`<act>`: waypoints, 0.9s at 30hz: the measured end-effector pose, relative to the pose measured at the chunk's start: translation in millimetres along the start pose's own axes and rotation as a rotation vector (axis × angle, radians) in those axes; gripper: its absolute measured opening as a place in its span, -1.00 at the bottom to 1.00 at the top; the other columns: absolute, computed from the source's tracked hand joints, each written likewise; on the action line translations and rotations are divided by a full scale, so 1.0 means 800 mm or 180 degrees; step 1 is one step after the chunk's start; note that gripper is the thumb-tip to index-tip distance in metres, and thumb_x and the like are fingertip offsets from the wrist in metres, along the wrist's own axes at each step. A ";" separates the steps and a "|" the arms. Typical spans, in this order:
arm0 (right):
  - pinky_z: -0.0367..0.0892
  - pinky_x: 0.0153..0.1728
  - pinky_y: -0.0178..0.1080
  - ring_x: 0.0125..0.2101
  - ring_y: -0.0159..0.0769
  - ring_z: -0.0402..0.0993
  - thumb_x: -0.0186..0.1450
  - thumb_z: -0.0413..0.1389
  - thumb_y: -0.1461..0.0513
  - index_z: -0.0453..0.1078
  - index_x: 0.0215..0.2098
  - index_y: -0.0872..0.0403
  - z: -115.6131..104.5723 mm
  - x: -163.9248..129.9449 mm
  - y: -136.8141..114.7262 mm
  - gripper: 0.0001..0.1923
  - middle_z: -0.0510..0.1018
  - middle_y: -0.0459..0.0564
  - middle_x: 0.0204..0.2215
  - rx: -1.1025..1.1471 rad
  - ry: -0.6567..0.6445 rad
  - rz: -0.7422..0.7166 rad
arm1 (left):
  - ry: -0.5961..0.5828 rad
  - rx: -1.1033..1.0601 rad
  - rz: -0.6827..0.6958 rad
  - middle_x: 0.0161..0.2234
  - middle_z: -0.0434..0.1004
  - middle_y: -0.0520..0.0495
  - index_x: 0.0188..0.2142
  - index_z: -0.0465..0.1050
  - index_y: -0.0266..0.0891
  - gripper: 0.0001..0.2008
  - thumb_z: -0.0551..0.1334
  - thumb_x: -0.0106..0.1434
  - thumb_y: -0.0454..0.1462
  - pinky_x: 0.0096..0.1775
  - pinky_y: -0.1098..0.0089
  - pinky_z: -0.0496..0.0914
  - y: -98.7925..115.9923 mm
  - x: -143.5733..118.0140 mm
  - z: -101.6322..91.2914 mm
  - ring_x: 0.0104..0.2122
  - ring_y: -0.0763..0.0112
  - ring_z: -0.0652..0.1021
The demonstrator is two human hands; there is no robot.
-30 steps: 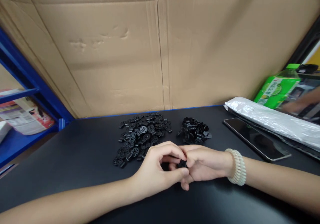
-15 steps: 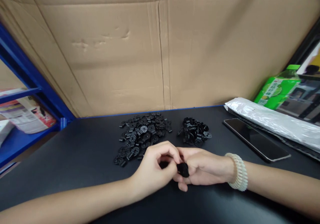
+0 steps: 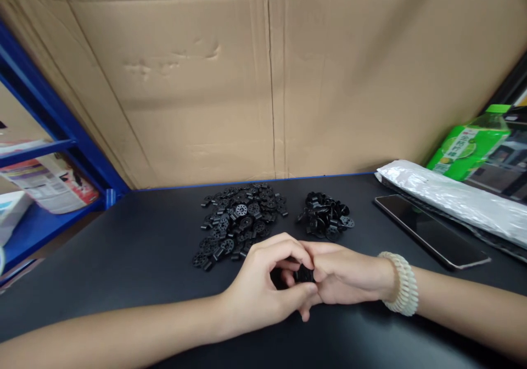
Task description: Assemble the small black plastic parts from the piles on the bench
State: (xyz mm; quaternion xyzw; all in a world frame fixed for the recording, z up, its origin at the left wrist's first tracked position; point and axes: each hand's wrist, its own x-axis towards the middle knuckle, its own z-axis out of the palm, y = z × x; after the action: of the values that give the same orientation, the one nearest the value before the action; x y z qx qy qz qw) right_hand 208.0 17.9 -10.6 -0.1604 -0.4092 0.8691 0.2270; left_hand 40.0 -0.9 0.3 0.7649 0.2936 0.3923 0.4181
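Part in hand: small black plastic piece (image 3: 305,274), pinched between both hands just above the bench (image 3: 135,248), near its front edge.
Left hand (image 3: 263,289): fingers curled shut on the piece, thumb meeting the right fingertips.
Right hand (image 3: 343,275): fingers closed on the same piece; coiled band (image 3: 401,291) on the wrist.
Large pile (image 3: 241,221): loose black discs and sleeves, just beyond the left hand.
Small pile (image 3: 326,217): black parts, right of the large pile, apart from it.
Phone (image 3: 430,230): flat, to the right.
Plastic bag (image 3: 453,201): behind the phone.
Green bottle (image 3: 469,146): far right, tilted.
Cardboard (image 3: 263,83): backs the bench.
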 end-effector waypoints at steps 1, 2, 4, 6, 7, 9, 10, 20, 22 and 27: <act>0.41 -0.32 -0.20 -0.44 -0.40 0.43 -0.07 0.00 0.47 0.33 -0.28 0.14 -0.001 0.000 0.001 -0.64 0.42 -0.10 -0.36 0.0004 0.0012 -0.0002 | 0.0018 0.0035 0.0036 -0.35 0.41 -0.03 -0.40 0.42 -0.31 -0.82 0.27 -0.01 -0.52 -0.48 0.53 0.38 -0.001 -0.001 0.000 -0.47 0.51 0.41; 0.41 -0.34 -0.21 -0.45 -0.40 0.43 -0.07 0.00 0.47 0.32 -0.28 0.14 -0.001 0.000 0.001 -0.64 0.43 -0.10 -0.36 0.0010 0.0019 -0.0011 | 0.0054 0.0063 0.0049 -0.37 0.41 -0.02 -0.43 0.38 -0.30 -0.82 0.24 -0.02 -0.54 -0.47 0.52 0.39 -0.002 -0.002 0.000 -0.46 0.49 0.43; 0.40 -0.36 -0.23 -0.44 -0.39 0.45 -0.06 0.00 0.47 0.32 -0.26 0.13 -0.003 -0.002 0.000 -0.62 0.44 -0.09 -0.36 0.0015 0.0005 -0.0006 | 0.0119 0.0100 0.0053 -0.40 0.40 -0.01 -0.45 0.32 -0.27 -0.79 0.19 -0.04 -0.56 -0.44 0.49 0.41 -0.003 -0.003 0.000 -0.44 0.46 0.45; 0.40 -0.31 -0.20 -0.40 -0.35 0.48 -0.03 0.01 0.47 0.31 -0.21 0.13 -0.004 -0.005 -0.003 -0.60 0.46 -0.05 -0.32 -0.0006 -0.0101 0.0078 | 0.0083 0.0082 0.0087 -0.39 0.43 -0.02 -0.45 0.30 -0.26 -0.77 0.15 -0.04 -0.58 -0.40 0.45 0.44 -0.003 -0.004 -0.001 -0.41 0.42 0.49; 0.39 -0.26 -0.17 -0.35 -0.31 0.50 0.00 0.02 0.46 0.30 -0.18 0.12 -0.004 -0.007 -0.006 -0.60 0.47 -0.02 -0.31 -0.0037 -0.0183 0.0136 | 0.0059 0.0037 0.0108 -0.38 0.44 -0.03 -0.44 0.31 -0.26 -0.77 0.13 -0.03 -0.58 -0.37 0.43 0.46 -0.003 -0.004 -0.002 -0.38 0.39 0.50; 0.36 -0.16 -0.10 -0.25 -0.25 0.51 0.09 0.06 0.44 0.29 -0.10 0.11 -0.004 -0.013 -0.013 -0.60 0.48 0.00 -0.28 -0.0122 -0.0321 0.0175 | 0.0087 -0.0189 0.0096 -0.34 0.45 -0.04 -0.44 0.30 -0.25 -0.78 0.12 0.03 -0.57 -0.35 0.40 0.47 -0.003 -0.006 -0.003 -0.39 0.39 0.53; 0.34 -0.11 -0.08 -0.20 -0.23 0.51 0.12 0.07 0.44 0.28 -0.05 0.09 -0.003 -0.017 -0.016 -0.58 0.48 0.00 -0.27 -0.0169 -0.0359 0.0161 | 0.0119 -0.0371 0.0065 -0.32 0.44 -0.04 -0.44 0.29 -0.25 -0.80 0.11 0.07 -0.56 -0.37 0.41 0.47 -0.003 -0.006 -0.004 -0.44 0.44 0.53; 0.34 -0.07 -0.14 -0.14 -0.23 0.51 0.10 0.05 0.52 0.28 0.09 0.00 -0.005 -0.020 -0.025 -0.38 0.41 -0.03 -0.14 -0.0370 -0.0374 -0.0060 | 0.0515 -0.0798 0.0117 -0.35 0.44 -0.05 -0.47 0.32 -0.25 -0.81 0.15 0.17 -0.53 -0.22 0.36 0.45 -0.005 -0.004 -0.009 -0.24 0.33 0.52; 0.38 -0.11 -0.16 -0.18 -0.24 0.53 0.10 0.07 0.51 0.27 0.08 0.01 -0.006 -0.018 -0.023 -0.40 0.39 -0.03 -0.13 -0.0503 -0.0356 -0.0076 | 0.0550 -0.0890 0.0071 -0.37 0.41 -0.04 -0.47 0.31 -0.25 -0.81 0.15 0.18 -0.52 -0.24 0.37 0.45 -0.005 -0.002 -0.010 -0.26 0.34 0.51; 0.44 -0.25 -0.20 -0.23 -0.29 0.51 0.16 0.05 0.45 0.08 0.17 -0.03 -0.002 -0.030 -0.029 -0.36 0.37 -0.01 -0.13 -0.1856 0.0043 -0.0435 | 0.0466 -0.0300 0.0465 -0.26 0.41 -0.08 -0.35 0.36 -0.23 -0.82 0.12 0.20 -0.52 -0.12 0.28 0.43 -0.006 -0.009 -0.010 -0.15 0.30 0.48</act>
State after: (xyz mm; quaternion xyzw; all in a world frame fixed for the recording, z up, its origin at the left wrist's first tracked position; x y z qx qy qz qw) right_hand 235.4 19.3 9.0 -0.1967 -0.6499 0.6965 0.2321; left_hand 28.9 -1.1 -3.8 0.7331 0.2481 0.4899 0.4013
